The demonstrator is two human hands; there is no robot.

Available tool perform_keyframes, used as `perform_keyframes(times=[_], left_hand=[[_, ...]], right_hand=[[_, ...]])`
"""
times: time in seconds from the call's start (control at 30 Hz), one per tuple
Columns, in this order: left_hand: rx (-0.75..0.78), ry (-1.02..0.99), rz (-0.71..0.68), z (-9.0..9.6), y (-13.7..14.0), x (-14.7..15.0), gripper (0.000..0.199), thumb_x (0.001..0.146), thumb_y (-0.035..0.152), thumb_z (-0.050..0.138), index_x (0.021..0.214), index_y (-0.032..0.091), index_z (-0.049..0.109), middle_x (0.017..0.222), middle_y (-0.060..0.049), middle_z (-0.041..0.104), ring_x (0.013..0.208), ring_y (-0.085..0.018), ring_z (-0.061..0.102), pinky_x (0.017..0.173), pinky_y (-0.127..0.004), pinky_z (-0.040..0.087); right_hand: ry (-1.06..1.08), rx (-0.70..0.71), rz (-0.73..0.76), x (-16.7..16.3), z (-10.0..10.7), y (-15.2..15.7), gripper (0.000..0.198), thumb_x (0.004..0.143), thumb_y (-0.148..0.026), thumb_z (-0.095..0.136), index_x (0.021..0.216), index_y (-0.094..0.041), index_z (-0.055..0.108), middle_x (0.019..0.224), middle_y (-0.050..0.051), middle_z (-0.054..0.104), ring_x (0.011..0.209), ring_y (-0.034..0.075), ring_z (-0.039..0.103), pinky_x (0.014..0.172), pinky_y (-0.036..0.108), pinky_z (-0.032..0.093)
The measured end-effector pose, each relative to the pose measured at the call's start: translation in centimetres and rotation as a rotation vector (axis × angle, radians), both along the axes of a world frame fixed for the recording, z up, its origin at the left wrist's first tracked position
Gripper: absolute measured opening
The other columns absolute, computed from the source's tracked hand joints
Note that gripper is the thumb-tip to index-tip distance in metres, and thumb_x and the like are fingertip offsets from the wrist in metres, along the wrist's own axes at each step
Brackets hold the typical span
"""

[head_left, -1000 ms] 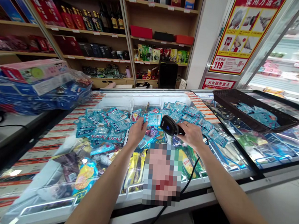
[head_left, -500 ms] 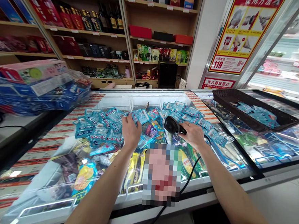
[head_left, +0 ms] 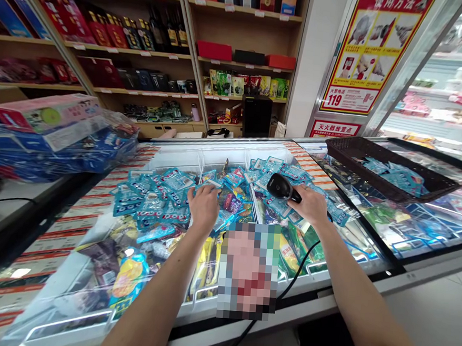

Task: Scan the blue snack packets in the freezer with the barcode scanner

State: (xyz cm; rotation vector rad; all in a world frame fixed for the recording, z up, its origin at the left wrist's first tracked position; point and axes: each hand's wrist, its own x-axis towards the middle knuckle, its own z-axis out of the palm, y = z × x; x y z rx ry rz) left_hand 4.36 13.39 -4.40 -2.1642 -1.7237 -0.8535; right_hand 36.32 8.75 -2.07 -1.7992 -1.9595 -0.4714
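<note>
My left hand (head_left: 204,207) is over the chest freezer's glass top, its fingers bent on a small blue packet (head_left: 213,183) that shows almost edge-on past the fingertips. In my right hand (head_left: 310,204) is a black barcode scanner (head_left: 280,187), gripped by its handle, its head pointing left over the packets. From its handle a black cable (head_left: 300,265) runs down to the freezer's front edge. Blue packets (head_left: 150,199) lie in a loose heap left of my left hand. Another spread of blue packets (head_left: 273,168) lies behind and around the scanner.
A dark brown basket (head_left: 346,156) with some blue packets stands at the right. Plastic-wrapped boxes (head_left: 47,144) are stacked at the left. Under the glass (head_left: 62,266) lie frozen goods in wire dividers. A blurred patch (head_left: 248,271) covers the front middle. Shelves (head_left: 246,63) stand behind.
The packet at my left hand has tipped from facing me to nearly edge-on, slightly lower. My right hand has moved the scanner a little to the right, away from my left hand.
</note>
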Motion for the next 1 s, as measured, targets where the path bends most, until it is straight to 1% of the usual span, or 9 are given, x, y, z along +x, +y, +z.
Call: perform_keyframes(times=[0.1,0.17,0.3,0.5,0.63,0.77,0.83,0.93,1.0], left_hand=[[0.026,-0.009,0.04,-0.1,0.0,-0.1,0.032,0.084,0.018,0.038,0.1,0.025,0.065,0.123,-0.009,0.058,0.122,-0.027,0.045,0.11,-0.052,0.013],[0.036,-0.03,0.026,0.0,-0.1,0.1,0.032,0.084,0.02,0.039,0.105,0.023,0.063,0.126,-0.01,0.056,0.126,-0.027,0.042,0.111,-0.052,0.012],[0.004,-0.04,-0.107,0.2,-0.1,0.5,0.035,0.086,0.026,0.04,0.117,0.023,0.057,0.129,-0.01,0.055,0.13,-0.025,0.039,0.112,-0.051,0.013],[-0.029,0.003,-0.238,0.4,0.2,1.0,0.035,0.09,0.032,0.039,0.117,0.022,0.058,0.128,-0.009,0.057,0.129,-0.024,0.041,0.111,-0.048,0.021],[-0.071,0.02,-0.305,0.6,0.6,1.5,0.039,0.091,0.038,0.036,0.12,0.022,0.055,0.127,-0.007,0.058,0.124,-0.023,0.047,0.11,-0.045,0.026],[-0.166,-0.045,-0.324,0.5,1.5,1.5,0.042,0.091,0.043,0.035,0.121,0.02,0.054,0.124,-0.006,0.06,0.117,-0.022,0.052,0.103,-0.04,0.037],[-0.2,-0.076,-0.331,0.5,2.2,1.5,0.043,0.091,0.042,0.034,0.121,0.019,0.055,0.123,-0.007,0.061,0.116,-0.022,0.053,0.1,-0.038,0.04],[-0.222,-0.084,-0.361,0.8,3.6,2.3,0.043,0.091,0.039,0.033,0.122,0.019,0.055,0.124,-0.007,0.06,0.117,-0.022,0.053,0.1,-0.038,0.041],[-0.222,-0.075,-0.388,1.1,5.0,3.2,0.043,0.091,0.036,0.032,0.124,0.018,0.053,0.129,-0.008,0.056,0.121,-0.022,0.051,0.102,-0.038,0.039]], right_hand=[[0.014,0.016,0.019,0.1,0.0,-0.1,0.034,0.077,-0.041,0.061,0.108,-0.027,0.062,0.094,0.002,0.068,0.083,0.02,0.062,0.066,0.027,0.038],[0.027,0.022,0.04,0.1,0.0,-0.1,0.034,0.077,-0.041,0.061,0.108,-0.026,0.062,0.095,0.002,0.068,0.084,0.02,0.062,0.066,0.027,0.039],[0.049,0.035,0.091,0.4,0.2,-0.3,0.034,0.078,-0.039,0.06,0.109,-0.025,0.062,0.095,0.002,0.068,0.085,0.02,0.062,0.068,0.027,0.039],[0.053,0.057,0.138,1.3,0.4,-0.3,0.034,0.077,-0.039,0.061,0.108,-0.024,0.063,0.093,0.003,0.068,0.085,0.02,0.062,0.067,0.026,0.039],[0.047,0.064,0.131,1.7,0.2,-0.1,0.035,0.077,-0.043,0.06,0.107,-0.024,0.063,0.092,0.002,0.067,0.084,0.019,0.062,0.066,0.026,0.038],[0.024,0.036,0.09,1.8,0.1,0.1,0.035,0.077,-0.043,0.061,0.107,-0.026,0.062,0.093,0.001,0.067,0.082,0.02,0.062,0.064,0.026,0.037],[0.02,0.023,0.057,1.8,0.1,0.1,0.032,0.077,-0.042,0.061,0.105,-0.026,0.062,0.093,0.001,0.067,0.082,0.02,0.062,0.064,0.026,0.037],[0.02,0.004,0.038,1.5,0.2,0.0,0.033,0.077,-0.042,0.061,0.106,-0.026,0.061,0.095,0.001,0.067,0.083,0.02,0.062,0.064,0.027,0.037],[0.015,-0.014,0.051,1.3,0.2,0.0,0.035,0.076,-0.042,0.062,0.108,-0.026,0.061,0.097,0.002,0.067,0.085,0.02,0.062,0.064,0.027,0.037]])
